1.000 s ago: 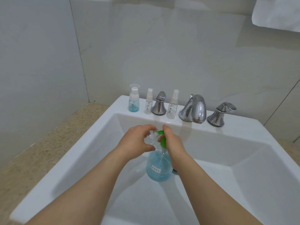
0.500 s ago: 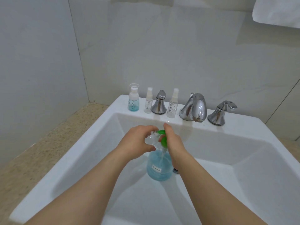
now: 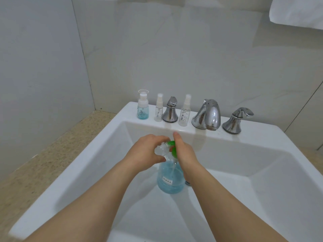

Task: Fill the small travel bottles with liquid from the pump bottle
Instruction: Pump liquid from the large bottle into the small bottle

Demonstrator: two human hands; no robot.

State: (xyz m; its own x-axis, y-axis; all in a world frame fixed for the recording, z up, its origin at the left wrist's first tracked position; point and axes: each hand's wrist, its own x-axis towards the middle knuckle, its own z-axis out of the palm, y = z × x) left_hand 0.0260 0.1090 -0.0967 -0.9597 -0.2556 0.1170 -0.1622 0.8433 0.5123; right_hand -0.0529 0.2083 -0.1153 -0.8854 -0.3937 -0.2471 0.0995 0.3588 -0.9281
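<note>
A clear pump bottle (image 3: pixel 170 179) of blue liquid with a green pump head (image 3: pixel 172 149) stands in the white sink basin (image 3: pixel 244 180). My right hand (image 3: pixel 183 151) rests on the green pump head. My left hand (image 3: pixel 148 151) holds a small clear travel bottle (image 3: pixel 161 151) against the pump's spout. On the sink's back ledge stand three more small bottles: a capped one part-filled with blue liquid (image 3: pixel 143 107), a thin clear spray bottle (image 3: pixel 159 109) and another clear spray bottle (image 3: pixel 185 111).
A chrome faucet spout (image 3: pixel 207 114) and two chrome handles (image 3: pixel 170 110) (image 3: pixel 236 120) stand on the ledge among the bottles. A speckled beige counter (image 3: pixel 43 159) lies left of the sink. A white towel (image 3: pixel 297 11) hangs at the top right.
Both hands stay at the pump head with only slight shifts; the view has dipped a little.
</note>
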